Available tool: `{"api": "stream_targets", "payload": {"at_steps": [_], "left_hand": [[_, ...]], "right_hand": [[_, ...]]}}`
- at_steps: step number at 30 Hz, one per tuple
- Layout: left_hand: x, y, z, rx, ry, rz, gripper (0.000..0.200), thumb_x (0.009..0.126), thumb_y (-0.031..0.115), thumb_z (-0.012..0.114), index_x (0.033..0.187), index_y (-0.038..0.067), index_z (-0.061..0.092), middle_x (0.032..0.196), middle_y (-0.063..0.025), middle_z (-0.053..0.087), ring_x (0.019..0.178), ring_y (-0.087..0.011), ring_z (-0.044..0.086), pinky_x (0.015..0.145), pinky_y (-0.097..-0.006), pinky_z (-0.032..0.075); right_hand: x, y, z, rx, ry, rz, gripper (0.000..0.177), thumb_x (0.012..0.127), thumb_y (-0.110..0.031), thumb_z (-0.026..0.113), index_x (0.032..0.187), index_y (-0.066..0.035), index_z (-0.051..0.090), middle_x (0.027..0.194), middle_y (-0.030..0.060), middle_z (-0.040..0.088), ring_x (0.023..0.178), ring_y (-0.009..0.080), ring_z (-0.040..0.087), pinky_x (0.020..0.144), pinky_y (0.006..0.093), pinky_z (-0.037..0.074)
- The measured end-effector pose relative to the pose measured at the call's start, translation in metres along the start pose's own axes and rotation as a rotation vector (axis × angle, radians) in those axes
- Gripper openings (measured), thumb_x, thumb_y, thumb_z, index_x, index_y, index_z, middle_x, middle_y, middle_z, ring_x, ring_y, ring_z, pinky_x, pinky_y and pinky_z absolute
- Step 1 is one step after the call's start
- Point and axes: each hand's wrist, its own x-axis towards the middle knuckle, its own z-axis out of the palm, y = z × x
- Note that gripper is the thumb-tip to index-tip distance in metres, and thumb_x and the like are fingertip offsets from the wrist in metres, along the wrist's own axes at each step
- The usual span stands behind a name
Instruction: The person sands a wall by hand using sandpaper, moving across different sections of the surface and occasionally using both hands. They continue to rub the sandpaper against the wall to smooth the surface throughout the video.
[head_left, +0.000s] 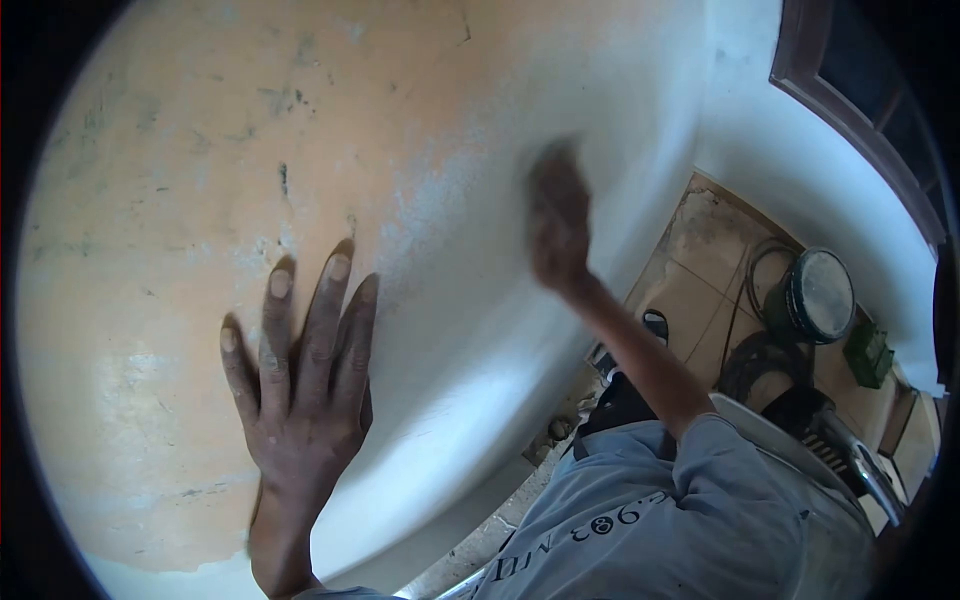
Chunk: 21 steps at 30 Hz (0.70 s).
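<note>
My left hand point(310, 390) lies flat on the peach-coloured, scuffed part of the wall point(170, 290), fingers stretched and slightly spread, with nothing in it. To its right, my right hand point(560, 240) is at the white, smoother part of the wall point(460, 320). Motion smears its fingers and a dark patch at their tips, so whether it holds anything cannot be made out. Pale whitish streaks mark the border between the peach and white areas. Several dark chips and scratches show above my left hand.
On the tiled floor point(690, 265) at right stand a dark bucket with a pale top point(825, 295) and a green container point(868, 355). Black cable point(742, 370) lies coiled beside them. A brown window frame point(805, 80) is at upper right. My sandalled foot point(655, 322) shows below my right forearm.
</note>
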Motion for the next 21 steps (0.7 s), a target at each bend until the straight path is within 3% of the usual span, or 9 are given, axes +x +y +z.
{"api": "stream_targets", "payload": {"at_steps": [1, 3, 5, 9, 14, 16, 19, 20, 21], "left_hand": [[-0.001, 0.000, 0.000, 0.004, 0.004, 0.004, 0.038, 0.086, 0.013, 0.042, 0.122, 0.023, 0.051, 0.136, 0.0051, 0.039, 0.130, -0.0229, 0.029, 0.109, -0.0468, 0.013], [-0.002, 0.000, 0.001, 0.001, 0.006, -0.001, 0.038, 0.086, 0.013, 0.042, 0.122, 0.023, 0.051, 0.136, 0.0050, 0.039, 0.130, -0.0234, 0.029, 0.109, -0.0464, 0.014], [0.000, 0.001, 0.001, 0.011, 0.006, 0.004, 0.038, 0.087, 0.013, 0.042, 0.122, 0.022, 0.052, 0.136, 0.0046, 0.039, 0.130, -0.0243, 0.029, 0.108, -0.0461, 0.014], [0.001, 0.002, 0.001, 0.052, 0.005, 0.027, 0.037, 0.088, 0.015, 0.040, 0.122, 0.021, 0.052, 0.137, 0.0028, 0.038, 0.129, -0.0266, 0.030, 0.108, -0.0463, 0.015], [0.003, 0.003, -0.003, 0.096, -0.023, 0.052, 0.036, 0.090, 0.021, 0.038, 0.123, 0.019, 0.050, 0.136, 0.0002, 0.040, 0.129, -0.0280, 0.029, 0.108, -0.0477, 0.012], [0.004, 0.004, -0.001, 0.109, -0.019, 0.068, 0.036, 0.090, 0.022, 0.038, 0.124, 0.020, 0.050, 0.137, 0.0002, 0.038, 0.130, -0.0280, 0.029, 0.108, -0.0479, 0.011], [0.015, 0.003, -0.003, 0.114, -0.044, 0.090, 0.036, 0.090, 0.023, 0.038, 0.125, 0.020, 0.049, 0.138, 0.0003, 0.036, 0.130, -0.0275, 0.027, 0.108, -0.0484, 0.011], [0.019, 0.004, -0.005, 0.114, -0.063, 0.098, 0.036, 0.090, 0.023, 0.038, 0.125, 0.020, 0.049, 0.138, 0.0004, 0.036, 0.131, -0.0272, 0.027, 0.108, -0.0486, 0.011], [0.023, 0.003, -0.006, 0.099, -0.063, 0.112, 0.036, 0.090, 0.023, 0.038, 0.124, 0.020, 0.049, 0.139, 0.0005, 0.035, 0.131, -0.0266, 0.026, 0.108, -0.0488, 0.012]], "right_hand": [[0.027, -0.007, -0.003, -0.159, 0.168, 0.102, 0.028, 0.085, -0.014, 0.045, 0.107, -0.004, 0.059, 0.117, 0.0154, 0.051, 0.114, 0.0307, 0.044, 0.094, 0.0432, 0.033], [0.002, -0.027, 0.027, 0.167, 0.185, 0.166, 0.027, 0.085, -0.014, 0.046, 0.108, -0.008, 0.059, 0.116, 0.0129, 0.052, 0.115, 0.0299, 0.044, 0.095, 0.0426, 0.033], [-0.021, -0.069, 0.027, 0.335, 0.009, 0.034, 0.027, 0.086, -0.016, 0.047, 0.111, -0.013, 0.058, 0.118, 0.0100, 0.051, 0.118, 0.0282, 0.041, 0.097, 0.0427, 0.032], [-0.042, -0.079, 0.019, 0.079, -0.258, -0.505, 0.040, 0.081, -0.021, 0.051, 0.121, -0.023, 0.051, 0.126, 0.0047, 0.047, 0.122, 0.0259, 0.038, 0.104, 0.0501, 0.023], [0.067, 0.042, -0.015, -0.143, 0.104, -0.022, 0.035, 0.089, -0.015, 0.039, 0.120, -0.001, 0.049, 0.130, 0.0159, 0.043, 0.125, 0.0368, 0.033, 0.104, 0.0510, 0.020], [0.065, 0.018, -0.005, -0.032, 0.202, 0.099, 0.035, 0.087, -0.013, 0.041, 0.119, -0.002, 0.051, 0.129, 0.0163, 0.044, 0.125, 0.0353, 0.033, 0.105, 0.0494, 0.020], [-0.022, -0.045, 0.025, 0.114, -0.062, -0.149, 0.037, 0.084, -0.015, 0.048, 0.120, -0.012, 0.052, 0.129, 0.0128, 0.045, 0.125, 0.0306, 0.035, 0.106, 0.0448, 0.021], [-0.040, -0.069, 0.017, 0.315, -0.441, -0.147, 0.036, 0.086, -0.021, 0.047, 0.121, -0.017, 0.051, 0.130, 0.0069, 0.046, 0.125, 0.0279, 0.036, 0.106, 0.0440, 0.021], [-0.041, -0.065, 0.016, 0.270, -0.417, -0.305, 0.035, 0.087, -0.022, 0.045, 0.122, -0.018, 0.050, 0.130, 0.0054, 0.046, 0.124, 0.0267, 0.037, 0.106, 0.0438, 0.022]]}}
